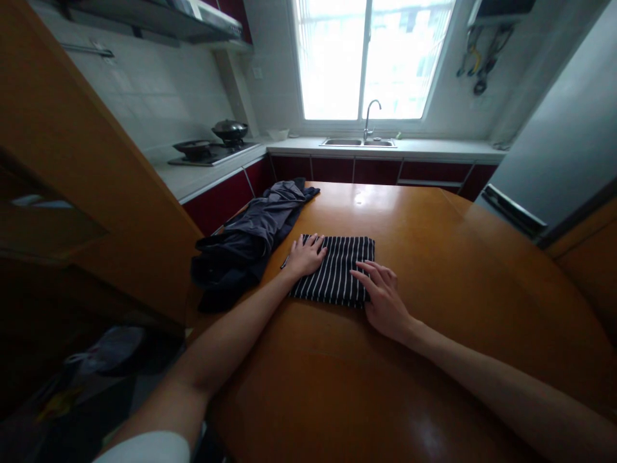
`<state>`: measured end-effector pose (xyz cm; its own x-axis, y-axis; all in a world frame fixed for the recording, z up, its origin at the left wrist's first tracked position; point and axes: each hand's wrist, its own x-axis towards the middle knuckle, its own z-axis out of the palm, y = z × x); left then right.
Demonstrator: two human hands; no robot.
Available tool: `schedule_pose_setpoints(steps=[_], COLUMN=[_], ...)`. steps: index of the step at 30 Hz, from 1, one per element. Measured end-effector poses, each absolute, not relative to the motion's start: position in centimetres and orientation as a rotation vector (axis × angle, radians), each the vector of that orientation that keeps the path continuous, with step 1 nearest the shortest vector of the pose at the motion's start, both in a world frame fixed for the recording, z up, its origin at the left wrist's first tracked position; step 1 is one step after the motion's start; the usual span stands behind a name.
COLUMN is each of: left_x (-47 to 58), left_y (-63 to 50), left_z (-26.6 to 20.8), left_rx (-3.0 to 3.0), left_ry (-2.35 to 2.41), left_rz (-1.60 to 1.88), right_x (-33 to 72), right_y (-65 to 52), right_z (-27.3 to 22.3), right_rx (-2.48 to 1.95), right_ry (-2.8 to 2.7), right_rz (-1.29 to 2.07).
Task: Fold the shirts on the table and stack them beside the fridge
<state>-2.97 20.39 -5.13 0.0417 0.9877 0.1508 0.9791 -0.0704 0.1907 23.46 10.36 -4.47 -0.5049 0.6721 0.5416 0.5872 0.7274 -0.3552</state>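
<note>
A black cloth with white stripes [335,270], folded into a flat rectangle, lies on the wooden table [434,257]. My left hand [307,256] rests on its left side, palm down with the fingers spread. At the cloth's right edge is my right hand [383,296], its fingers apart and reaching over the corner nearest me. The underside of the cloth is hidden, and what garment or cloth it is I cannot tell.
Dark crumpled clothes [260,231] lie along the table's left edge. Beyond the table, a counter [299,145] holds a sink [341,142] and a stove [216,154] with pans. A fridge [549,141] stands at the right, and a wooden panel [96,161] at the left.
</note>
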Motion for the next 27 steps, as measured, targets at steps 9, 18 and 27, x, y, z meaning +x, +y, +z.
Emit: schedule_pose_setpoints(steps=[9, 18, 27], left_x=[-2.9, -2.7, -2.6], left_y=[20.4, 20.1, 20.1], left_z=[-5.0, -4.7, -4.7], left_rx=[2.250, 2.266, 2.296], left_ry=[2.116, 2.164, 2.183], left_rz=[0.352, 0.295, 0.228], right_x=[21.8, 23.7, 24.0], right_y=[10.7, 9.7, 8.7], right_z=[-6.0, -5.8, -6.1], right_rx=[-1.133, -1.009, -1.111], right_ry=[-2.104, -2.537, -2.597], right_rz=[0.238, 0.052, 0.010])
